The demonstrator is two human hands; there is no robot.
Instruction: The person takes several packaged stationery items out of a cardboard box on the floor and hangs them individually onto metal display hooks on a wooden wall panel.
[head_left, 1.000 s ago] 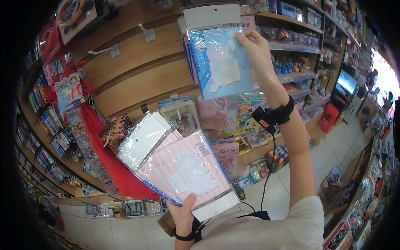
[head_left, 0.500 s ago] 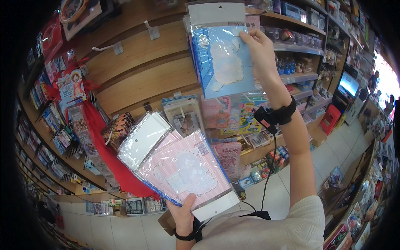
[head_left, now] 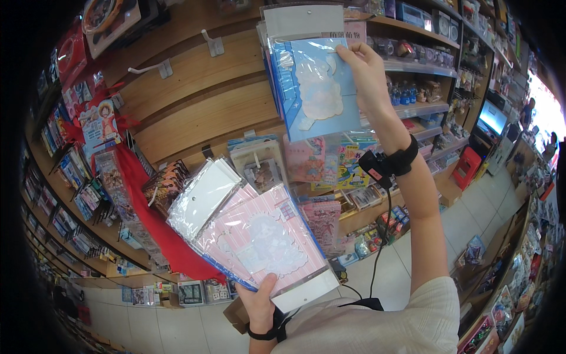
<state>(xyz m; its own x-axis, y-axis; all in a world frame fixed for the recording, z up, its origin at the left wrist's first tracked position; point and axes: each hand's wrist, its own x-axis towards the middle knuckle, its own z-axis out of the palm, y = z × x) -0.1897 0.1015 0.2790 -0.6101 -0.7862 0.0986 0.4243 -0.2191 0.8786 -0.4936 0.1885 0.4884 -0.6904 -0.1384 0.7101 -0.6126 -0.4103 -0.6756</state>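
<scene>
My right hand point(head_left: 365, 74) is raised at the upper middle, pinching a blue packet with a cloud-shaped paper piece point(head_left: 321, 103) by its top right edge; other packets with white header cards point(head_left: 302, 20) sit behind it against the wooden slat wall point(head_left: 188, 115). Low in the middle, my left hand point(head_left: 256, 298) grips a fanned stack of wrapped pink striped packets point(head_left: 298, 242), its thumb on the front one and its other fingers mostly hidden underneath. Empty metal hooks point(head_left: 212, 44) stick out of the wall above the stack.
Red cloth point(head_left: 183, 259) hangs left beside racks of packaged goods point(head_left: 79, 183). More packets point(head_left: 359, 159) hang below the blue one. Shelves point(head_left: 424, 71) run right toward a screen point(head_left: 492, 118), a red stool point(head_left: 467, 165), a person point(head_left: 528, 112) near a bright opening, and a tiled floor point(head_left: 483, 209).
</scene>
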